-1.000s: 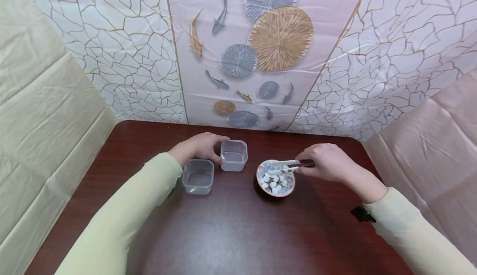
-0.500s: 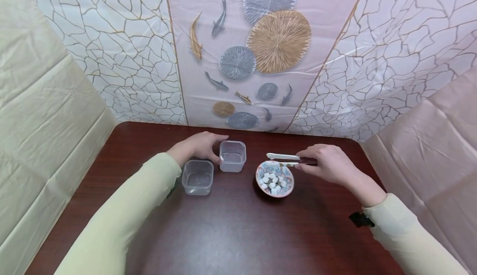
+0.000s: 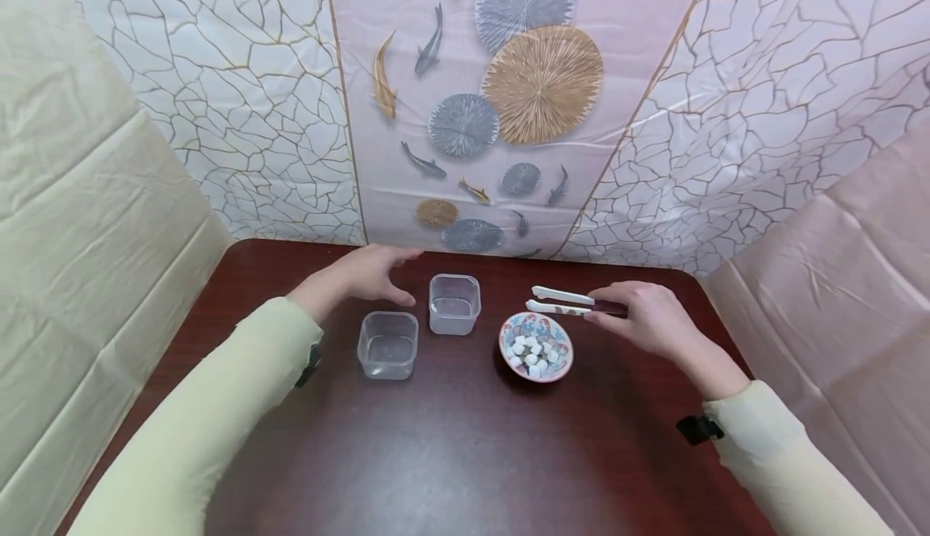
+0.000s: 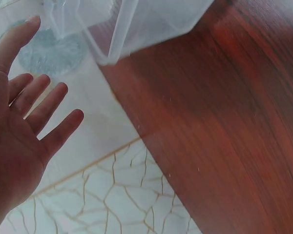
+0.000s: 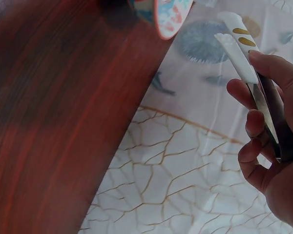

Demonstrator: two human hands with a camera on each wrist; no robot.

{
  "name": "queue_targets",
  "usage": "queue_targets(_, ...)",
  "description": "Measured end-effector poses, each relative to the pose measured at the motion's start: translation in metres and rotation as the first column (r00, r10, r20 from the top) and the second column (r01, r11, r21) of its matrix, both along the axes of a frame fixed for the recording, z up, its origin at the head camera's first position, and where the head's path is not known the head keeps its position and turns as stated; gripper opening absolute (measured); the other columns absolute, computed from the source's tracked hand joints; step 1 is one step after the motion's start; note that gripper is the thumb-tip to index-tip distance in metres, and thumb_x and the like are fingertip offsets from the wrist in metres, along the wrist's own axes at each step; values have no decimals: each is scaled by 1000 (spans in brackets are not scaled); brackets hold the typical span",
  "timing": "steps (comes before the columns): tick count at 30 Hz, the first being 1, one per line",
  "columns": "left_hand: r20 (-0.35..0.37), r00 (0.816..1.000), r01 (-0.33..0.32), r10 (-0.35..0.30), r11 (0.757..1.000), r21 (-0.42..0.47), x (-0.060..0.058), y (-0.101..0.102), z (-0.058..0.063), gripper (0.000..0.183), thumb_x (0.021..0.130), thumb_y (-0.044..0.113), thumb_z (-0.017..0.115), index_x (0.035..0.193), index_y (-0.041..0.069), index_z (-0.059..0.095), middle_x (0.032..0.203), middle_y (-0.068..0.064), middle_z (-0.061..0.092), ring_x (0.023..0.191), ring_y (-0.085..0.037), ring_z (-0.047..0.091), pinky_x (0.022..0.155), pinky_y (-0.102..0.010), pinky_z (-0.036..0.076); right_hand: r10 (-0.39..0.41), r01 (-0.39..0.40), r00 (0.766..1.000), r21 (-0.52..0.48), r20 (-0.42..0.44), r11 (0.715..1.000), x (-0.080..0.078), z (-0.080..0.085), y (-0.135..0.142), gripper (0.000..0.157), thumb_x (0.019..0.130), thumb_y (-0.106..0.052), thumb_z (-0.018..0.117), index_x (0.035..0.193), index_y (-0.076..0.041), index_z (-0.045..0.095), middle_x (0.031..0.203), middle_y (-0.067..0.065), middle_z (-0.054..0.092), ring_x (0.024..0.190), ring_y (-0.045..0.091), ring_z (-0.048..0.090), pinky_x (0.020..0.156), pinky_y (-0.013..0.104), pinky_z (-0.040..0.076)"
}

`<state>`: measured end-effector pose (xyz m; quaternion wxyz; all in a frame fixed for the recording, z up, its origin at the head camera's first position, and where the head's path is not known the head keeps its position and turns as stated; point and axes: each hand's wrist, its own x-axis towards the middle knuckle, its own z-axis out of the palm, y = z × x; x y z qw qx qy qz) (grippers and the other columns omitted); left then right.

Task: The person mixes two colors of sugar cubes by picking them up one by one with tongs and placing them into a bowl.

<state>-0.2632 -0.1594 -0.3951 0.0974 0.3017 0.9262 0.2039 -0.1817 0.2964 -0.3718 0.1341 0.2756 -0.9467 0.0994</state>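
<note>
In the head view my left hand (image 3: 356,276) hovers with spread fingers behind and left of two clear plastic containers, touching neither. One clear container (image 3: 454,325) stands farther back; the other clear container (image 3: 388,370) is nearer and to its left. The left wrist view shows the left hand (image 4: 24,131) holding nothing. My right hand (image 3: 647,318) grips tongs (image 3: 563,295) with white tips and metal arms. Their tips stand apart above the back rim of a patterned bowl (image 3: 539,324), with nothing visible between them. Small white cubes (image 3: 535,349) lie in the bowl.
Everything stands on a dark red-brown wooden table (image 3: 465,447). A patterned cloth (image 3: 465,173) with fish and round leaf shapes hangs behind its far edge. Pale panels (image 3: 94,221) rise along the left and right sides.
My left hand has let go of the farther container and drawn back to the left. The right hand has lifted the tongs out of the bowl, up and back.
</note>
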Motion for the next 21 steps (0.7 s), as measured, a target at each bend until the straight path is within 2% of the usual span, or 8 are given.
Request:
queue_targets(4, -12, 999, -29, 30, 999, 33, 9, -17, 8, 90, 87, 36, 87, 162, 6, 46, 158, -16, 56, 138, -36, 60, 118, -55, 43, -20, 21, 999, -19, 26, 1000, -8, -6, 13, 26, 90, -27, 86, 112, -13, 83, 102, 4, 81, 93, 28, 76, 77, 53, 58)
queue_targets(9, -31, 995, -92, 93, 995, 41, 24, -41, 9, 90, 88, 36, 87, 163, 10, 45, 157, -17, 56, 141, -37, 57, 118, -58, 42, -44, 46, 994, -20, 97, 999, -19, -13, 25, 31, 93, -30, 84, 117, -10, 82, 109, 9, 81, 102, 34, 75, 85, 58, 56)
queue_targets(16, -94, 988, -123, 124, 992, 13, 52, -70, 1, 86, 92, 36, 84, 163, 7, 44, 161, -20, 50, 148, -42, 47, 120, -61, 38, -77, 80, 985, -15, 157, 997, -32, -25, 32, 33, 96, -29, 81, 122, -8, 81, 116, 15, 79, 111, 39, 72, 93, 61, 54)
queue_targets(21, -98, 980, -170, 172, 985, 30, 74, -92, -8, 84, 94, 35, 83, 162, 4, 45, 161, -23, 49, 148, -44, 46, 120, -63, 37, -77, 78, 976, 6, 202, 997, -44, -35, 29, 34, 98, -31, 79, 123, -8, 80, 119, 14, 78, 113, 40, 68, 96, 61, 51)
